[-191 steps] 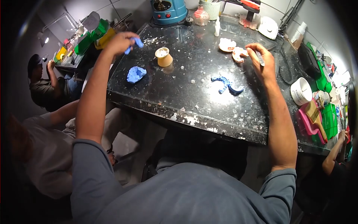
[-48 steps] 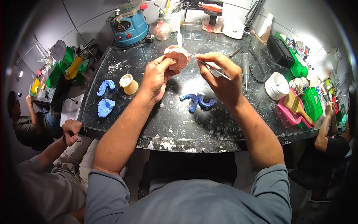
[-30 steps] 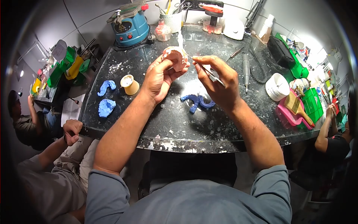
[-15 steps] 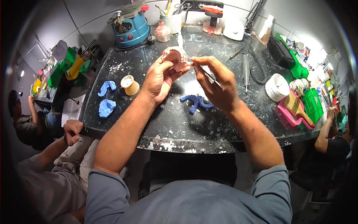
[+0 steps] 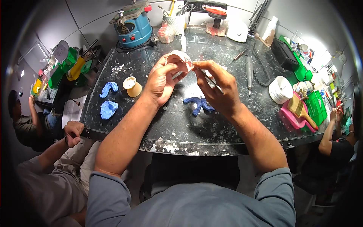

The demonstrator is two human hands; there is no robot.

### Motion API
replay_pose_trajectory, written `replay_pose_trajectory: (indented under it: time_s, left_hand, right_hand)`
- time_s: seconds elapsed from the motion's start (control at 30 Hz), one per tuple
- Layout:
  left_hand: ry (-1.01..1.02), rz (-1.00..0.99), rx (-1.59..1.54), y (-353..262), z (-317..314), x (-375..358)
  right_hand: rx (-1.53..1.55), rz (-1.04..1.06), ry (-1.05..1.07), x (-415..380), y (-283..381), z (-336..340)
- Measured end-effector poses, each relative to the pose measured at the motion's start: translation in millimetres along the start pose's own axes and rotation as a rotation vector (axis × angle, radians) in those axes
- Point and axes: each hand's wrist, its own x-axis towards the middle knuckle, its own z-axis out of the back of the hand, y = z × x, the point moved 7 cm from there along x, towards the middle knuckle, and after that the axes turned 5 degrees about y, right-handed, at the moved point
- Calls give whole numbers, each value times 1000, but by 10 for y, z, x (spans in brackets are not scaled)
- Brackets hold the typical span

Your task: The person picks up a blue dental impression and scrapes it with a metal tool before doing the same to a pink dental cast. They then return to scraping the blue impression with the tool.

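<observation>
My left hand [image 5: 162,81] is wrapped round a pale pink dental cast [image 5: 180,58], held up above the dark bench with its curved rim uppermost. In my right hand [image 5: 222,87] is a thin instrument [image 5: 210,80], gripped like a pen. Its tip meets the right side of the cast, though the exact contact is too small to make out. Below the hands lie dark blue horseshoe-shaped pieces [image 5: 196,103], partly hidden by my right hand. To the left are a light blue arch-shaped piece [image 5: 108,89], a light blue moulded piece [image 5: 108,109] and a cream cup [image 5: 132,87] with white contents.
A blue machine [image 5: 133,32] stands at the back left, beside a holder of tools [image 5: 174,24]. On the right are a corded handpiece [image 5: 249,73], a white tub [image 5: 281,89], a pink dustpan [image 5: 293,114] and a brush [image 5: 298,108]. A person's hand [image 5: 73,132] rests at the left.
The cast has been tilted in my left hand, so its arch faces a different way. My right hand has shifted slightly with the instrument.
</observation>
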Motion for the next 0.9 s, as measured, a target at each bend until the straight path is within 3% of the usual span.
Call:
replay_pose_trajectory:
  time_s: [0.13, 0.9]
  left_hand:
    - [-9, 0, -33, 0, 27, 3]
    - [-142, -43, -79, -24, 97, -14]
  right_hand:
    - [-31, 69, 12, 5, -11, 11]
    - [-12, 24, 34, 19, -11, -1]
